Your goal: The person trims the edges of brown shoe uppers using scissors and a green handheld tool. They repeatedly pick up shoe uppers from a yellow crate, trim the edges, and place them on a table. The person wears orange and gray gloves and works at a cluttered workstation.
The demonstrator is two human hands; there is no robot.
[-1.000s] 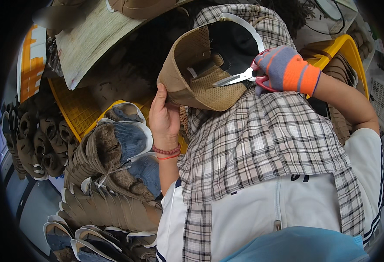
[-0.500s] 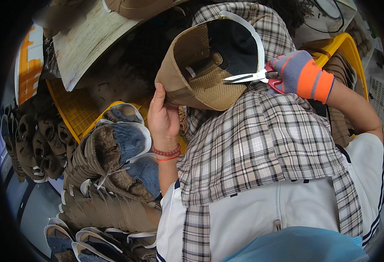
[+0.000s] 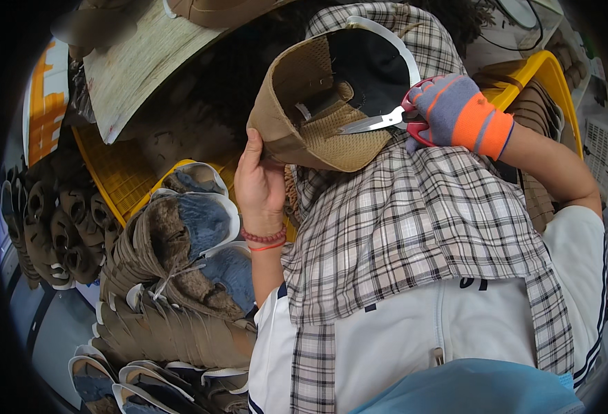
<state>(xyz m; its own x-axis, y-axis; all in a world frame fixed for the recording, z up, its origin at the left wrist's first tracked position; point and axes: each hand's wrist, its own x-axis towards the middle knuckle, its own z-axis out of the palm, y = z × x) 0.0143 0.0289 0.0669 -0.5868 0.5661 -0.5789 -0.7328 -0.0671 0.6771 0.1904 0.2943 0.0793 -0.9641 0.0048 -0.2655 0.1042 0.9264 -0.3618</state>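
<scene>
A brown shoe upper (image 3: 283,131) with tan mesh lining, a black inner part and a white edge strip rests over my lap. My bare left hand (image 3: 261,181) grips its near left edge, thumb on the outer face and the other fingers mostly hidden beneath. In my right hand (image 3: 449,110), which wears a grey and orange glove, is a pair of scissors (image 3: 376,123) with red handles. Their blades look closed and reach inside the upper's opening, over the mesh lining. Whether the tips touch the lining I cannot tell.
Stacks of brown uppers with fur and blue lining (image 3: 210,221) lie to my left, beside a yellow crate (image 3: 114,176). Another yellow crate (image 3: 558,76) with brown pieces stands at the right. A pale board (image 3: 128,76) juts in at the upper left. A checked apron (image 3: 400,234) covers my lap.
My right hand has moved left with the scissors, pushing the blades further into the upper. The slightly parted blades have come together. My left hand has barely moved.
</scene>
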